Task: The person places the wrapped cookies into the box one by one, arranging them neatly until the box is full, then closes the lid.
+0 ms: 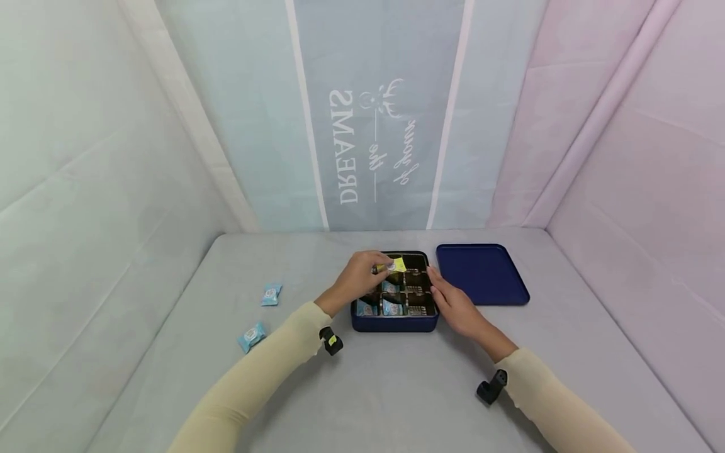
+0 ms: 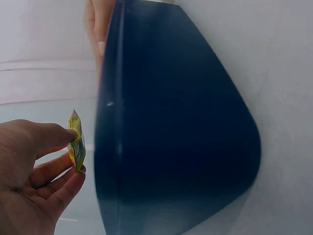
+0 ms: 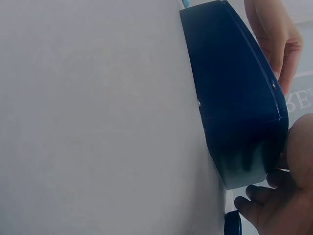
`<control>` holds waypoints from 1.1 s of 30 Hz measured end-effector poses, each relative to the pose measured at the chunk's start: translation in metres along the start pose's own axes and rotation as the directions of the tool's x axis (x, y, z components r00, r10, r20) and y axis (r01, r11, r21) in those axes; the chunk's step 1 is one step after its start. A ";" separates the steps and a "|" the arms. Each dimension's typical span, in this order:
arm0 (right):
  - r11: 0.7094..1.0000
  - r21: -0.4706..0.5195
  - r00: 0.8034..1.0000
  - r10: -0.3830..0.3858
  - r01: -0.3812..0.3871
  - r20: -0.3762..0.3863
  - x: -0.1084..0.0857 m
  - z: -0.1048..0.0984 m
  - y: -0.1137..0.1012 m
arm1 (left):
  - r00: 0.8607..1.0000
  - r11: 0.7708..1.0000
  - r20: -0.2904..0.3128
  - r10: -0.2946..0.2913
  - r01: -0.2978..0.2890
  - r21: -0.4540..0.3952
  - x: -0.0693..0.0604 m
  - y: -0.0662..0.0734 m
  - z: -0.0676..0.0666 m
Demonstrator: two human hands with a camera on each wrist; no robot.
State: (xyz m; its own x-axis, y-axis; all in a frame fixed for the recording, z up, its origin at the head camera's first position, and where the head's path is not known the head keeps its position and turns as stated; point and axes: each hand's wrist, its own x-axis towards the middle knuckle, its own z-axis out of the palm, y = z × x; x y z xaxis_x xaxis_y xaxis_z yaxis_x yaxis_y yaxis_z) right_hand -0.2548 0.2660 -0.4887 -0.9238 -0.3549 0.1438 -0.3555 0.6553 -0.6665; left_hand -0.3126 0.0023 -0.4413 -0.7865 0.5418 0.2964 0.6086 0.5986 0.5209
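My left hand (image 1: pixel 360 277) pinches a small yellow wrapped candy (image 1: pixel 398 265) between thumb and fingers, above the back part of a dark blue divided box (image 1: pixel 394 324). In the left wrist view the yellow candy (image 2: pixel 76 142) appears edge-on at the fingertips, beside the box wall (image 2: pixel 181 112). Along the right side of the box, my right hand (image 1: pixel 455 308) rests with its fingers extended against the rim. Blue wrapped candies (image 1: pixel 392 307) lie in some front and middle compartments; those on the right look dark inside. Part of the back left is hidden by my left hand.
A flat dark blue lid (image 1: pixel 481 274) lies on the grey-covered table (image 1: pixel 396 390), right of the box. Two blue wrapped candies lie to the left, one farther back (image 1: pixel 271 294) and one nearer (image 1: pixel 252 336). Fabric walls (image 1: pixel 391 38) enclose the table.
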 end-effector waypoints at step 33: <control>1.000 -0.003 1.000 -0.001 0.001 -0.001 0.000 0.005 0.006 | 0.995 0.999 0.099 -0.012 0.008 0.045 0.041 0.007 0.020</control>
State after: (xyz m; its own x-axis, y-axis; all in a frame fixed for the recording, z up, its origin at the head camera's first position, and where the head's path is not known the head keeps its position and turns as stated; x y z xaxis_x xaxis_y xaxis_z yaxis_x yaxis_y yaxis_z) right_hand -0.2560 0.2661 -0.4963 -0.9236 -0.3550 0.1447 -0.3566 0.6569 -0.6643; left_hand -0.3388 0.0407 -0.4415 -0.7796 0.5901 0.2098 0.6068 0.6287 0.4864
